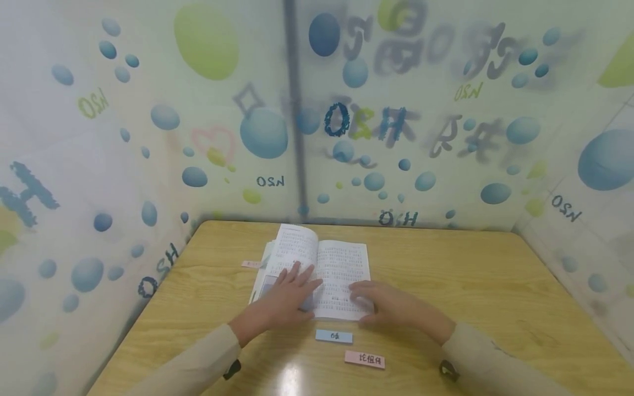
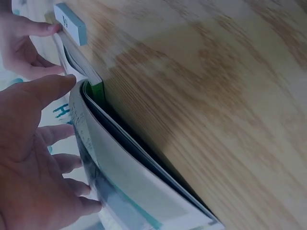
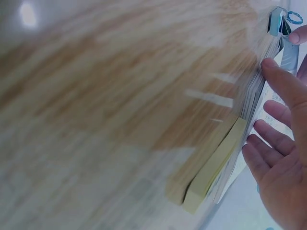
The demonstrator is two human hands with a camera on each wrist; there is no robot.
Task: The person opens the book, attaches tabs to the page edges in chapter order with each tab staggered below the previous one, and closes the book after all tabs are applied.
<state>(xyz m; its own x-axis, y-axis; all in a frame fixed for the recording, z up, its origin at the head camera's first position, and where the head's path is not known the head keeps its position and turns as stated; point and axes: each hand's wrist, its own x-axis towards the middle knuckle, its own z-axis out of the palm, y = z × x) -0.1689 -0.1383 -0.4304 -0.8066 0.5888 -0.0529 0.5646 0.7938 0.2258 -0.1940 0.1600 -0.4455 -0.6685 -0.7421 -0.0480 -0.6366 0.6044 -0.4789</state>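
An open book [image 1: 342,264] with printed pages lies on the wooden table. My left hand [image 1: 283,300] rests on its left page, fingers spread and nearly straight. On the other side, my right hand [image 1: 398,309] touches the right page near its lower outer corner, with the thumb at the edge. The left wrist view shows the left page [image 2: 139,167] bowed up beside the left fingers. In the right wrist view, the right fingers [image 3: 271,134] are extended along the stacked page edges. Neither hand visibly pinches a page.
A blue label block [image 1: 334,336] and a pink label block [image 1: 365,359] lie in front of the book on the table [image 1: 460,269]. Another pink strip [image 1: 251,264] sticks out at the book's left. A yellow block [image 3: 213,167] lies beside the book. Patterned panels [image 1: 426,110] surround the table.
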